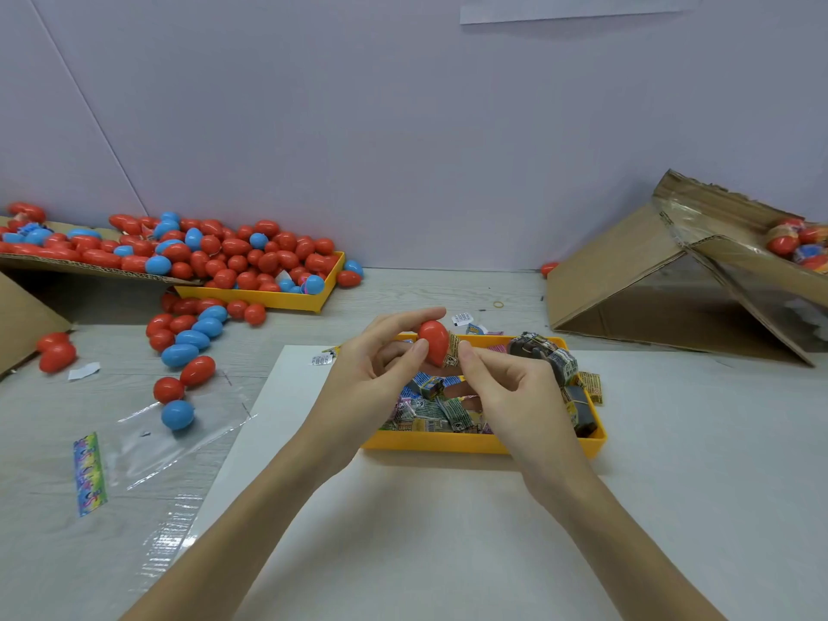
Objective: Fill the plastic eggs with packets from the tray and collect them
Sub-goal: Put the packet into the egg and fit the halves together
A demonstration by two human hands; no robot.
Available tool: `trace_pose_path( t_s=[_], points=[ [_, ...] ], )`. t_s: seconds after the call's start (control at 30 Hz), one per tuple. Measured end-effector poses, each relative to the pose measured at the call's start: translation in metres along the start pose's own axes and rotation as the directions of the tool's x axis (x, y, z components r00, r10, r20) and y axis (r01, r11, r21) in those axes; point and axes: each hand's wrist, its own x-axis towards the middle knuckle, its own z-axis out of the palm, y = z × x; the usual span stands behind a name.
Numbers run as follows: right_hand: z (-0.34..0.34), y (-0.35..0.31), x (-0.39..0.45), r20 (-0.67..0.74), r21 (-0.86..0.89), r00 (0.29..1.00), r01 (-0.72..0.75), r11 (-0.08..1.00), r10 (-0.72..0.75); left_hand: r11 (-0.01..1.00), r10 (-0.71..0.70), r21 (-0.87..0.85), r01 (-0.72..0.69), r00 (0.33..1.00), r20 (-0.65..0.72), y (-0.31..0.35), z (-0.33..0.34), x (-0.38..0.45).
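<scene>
While the pale table point(448, 289) carries everything, we start with its biggest loads: a tilted cardboard box point(627, 284) at the far right holding a few wrapped eggs, and at the far left a heap of red and blue plastic eggs point(215, 253) that spills off a cardboard flap into a yellow bin point(269, 300) and onto the tabletop. Nearer us a white sheet point(403, 508) lies under the yellow tray point(470, 443) of packets point(430, 412), which sits directly below our hands. Our left hand point(372, 365) pinches a red egg point(433, 342) between thumb and fingers, just above the tray's far rim, with its long axis close to upright and leaning slightly. Our right hand point(506, 387) meets it from the right side, thumb and forefinger closed on a small folded packet point(452, 351) pressed against the egg's right flank. So the hands are together, each clamped on its own piece. We cannot tell whether the egg is open on the side the packet touches. We judge that the coming move turns on this: the packet lies immediately right of the egg, and the right hand is the one to push it in.
</scene>
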Motion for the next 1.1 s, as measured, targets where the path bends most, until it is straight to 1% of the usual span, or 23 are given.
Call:
trace_pose_path(
  t_s=[0.17, 0.3, 0.47, 0.6, 0.73, 0.9, 1.0, 1.1],
  points=[
    [0.000, 0.000, 0.000, -0.032, 0.063, 0.999, -0.019, 0.998, 0.021, 0.999, 0.045, -0.024, -0.045, 0.999, -0.004, -0.002, 0.003, 0.000],
    [0.000, -0.001, 0.000, -0.032, 0.095, 0.998, -0.054, 0.994, 0.057, 0.995, 0.088, -0.040, -0.090, 0.995, -0.046, -0.005, 0.006, 0.000],
    [0.000, -0.004, 0.000, -0.030, 0.126, 0.994, -0.097, 0.987, 0.102, 0.986, 0.165, 0.001, -0.166, 0.983, -0.079, -0.010, 0.008, 0.001],
    [-0.001, -0.006, -0.001, -0.007, 0.148, 0.995, -0.094, 0.984, 0.096, 0.969, 0.242, 0.071, -0.237, 0.968, -0.073, -0.012, 0.008, 0.002],
    [-0.001, -0.006, -0.001, 0.000, 0.152, 0.995, -0.096, 0.984, 0.098, 0.959, 0.267, 0.112, -0.260, 0.962, -0.058, -0.013, 0.006, 0.002],
    [-0.001, -0.006, 0.000, -0.017, 0.111, 0.998, -0.058, 0.992, 0.061, 0.958, 0.275, 0.100, -0.268, 0.960, -0.062, -0.014, 0.007, 0.002],
    [-0.001, -0.005, -0.001, -0.028, 0.092, 0.999, -0.043, 0.995, 0.045, 0.961, 0.275, 0.049, -0.272, 0.957, -0.087, -0.013, 0.007, 0.001],
    [0.000, -0.006, -0.001, -0.035, 0.090, 0.999, -0.037, 0.995, 0.040, 0.949, 0.312, 0.071, -0.306, 0.945, -0.099, -0.014, 0.006, 0.000]
  ],
)
